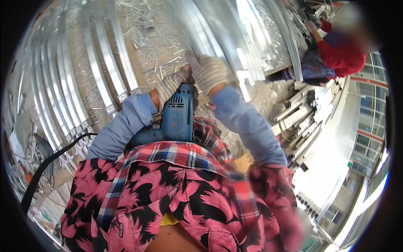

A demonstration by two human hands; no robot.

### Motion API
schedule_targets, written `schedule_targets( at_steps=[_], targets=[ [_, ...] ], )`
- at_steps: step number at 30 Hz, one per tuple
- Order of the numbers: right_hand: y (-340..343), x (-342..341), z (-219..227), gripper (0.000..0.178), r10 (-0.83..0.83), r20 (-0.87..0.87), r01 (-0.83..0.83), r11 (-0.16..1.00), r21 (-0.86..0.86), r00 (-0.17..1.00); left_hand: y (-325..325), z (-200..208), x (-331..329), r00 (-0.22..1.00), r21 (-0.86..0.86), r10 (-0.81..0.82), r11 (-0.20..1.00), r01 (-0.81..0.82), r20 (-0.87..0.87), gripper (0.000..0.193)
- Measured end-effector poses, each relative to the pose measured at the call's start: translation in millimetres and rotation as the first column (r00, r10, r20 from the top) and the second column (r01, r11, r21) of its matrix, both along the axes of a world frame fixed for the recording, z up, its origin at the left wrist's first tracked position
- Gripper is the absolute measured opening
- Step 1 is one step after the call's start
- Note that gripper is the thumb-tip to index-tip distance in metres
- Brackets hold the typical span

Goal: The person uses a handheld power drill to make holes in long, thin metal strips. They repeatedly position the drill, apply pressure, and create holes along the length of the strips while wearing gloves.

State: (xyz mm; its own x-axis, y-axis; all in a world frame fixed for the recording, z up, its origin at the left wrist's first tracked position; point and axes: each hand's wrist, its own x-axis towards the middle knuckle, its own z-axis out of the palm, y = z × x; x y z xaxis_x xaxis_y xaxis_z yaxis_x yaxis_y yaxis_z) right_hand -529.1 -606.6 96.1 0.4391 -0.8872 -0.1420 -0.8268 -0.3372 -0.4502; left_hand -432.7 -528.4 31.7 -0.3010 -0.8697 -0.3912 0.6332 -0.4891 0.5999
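A blue corded power drill (178,115) rests against my body at the waist, its nose pointing away from me. My left hand (171,86), in a whitish knit work glove, is closed around the front end of the drill near its chuck. Just beside it, my right hand (208,70), gloved the same way, has its fingers curled together at the drill's tip. Whatever sits between the right fingers is hidden and slightly blurred. A black cord (54,157) runs off to the left past my left sleeve.
Long shiny metal channels (98,63) lie in rows at the left. More metal profiles (218,31) are stacked ahead. Metal offcuts (145,25) litter the surface between them. At the far right another person in a red top (344,52) works beside a pile of cut profiles (300,113).
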Motion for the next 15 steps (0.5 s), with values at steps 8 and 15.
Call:
schedule_targets(
  at_steps=[8, 15],
  targets=[
    [-38.9, -40.9, -7.7, 0.043, -0.381, 0.597, -0.139, 0.753, 0.644, 0.706, 7.5, 19.6, 11.8, 0.973, -0.131, -0.172, 0.980, 0.153, -0.152, 0.056],
    [-6.4, -24.8, -32.7, 0.036, -0.538, 0.684, -0.541, 0.427, 0.725, 0.493, 12.3, 28.9, 14.3, 0.970, -0.134, -0.174, 0.979, 0.151, -0.172, 0.044]
  ],
)
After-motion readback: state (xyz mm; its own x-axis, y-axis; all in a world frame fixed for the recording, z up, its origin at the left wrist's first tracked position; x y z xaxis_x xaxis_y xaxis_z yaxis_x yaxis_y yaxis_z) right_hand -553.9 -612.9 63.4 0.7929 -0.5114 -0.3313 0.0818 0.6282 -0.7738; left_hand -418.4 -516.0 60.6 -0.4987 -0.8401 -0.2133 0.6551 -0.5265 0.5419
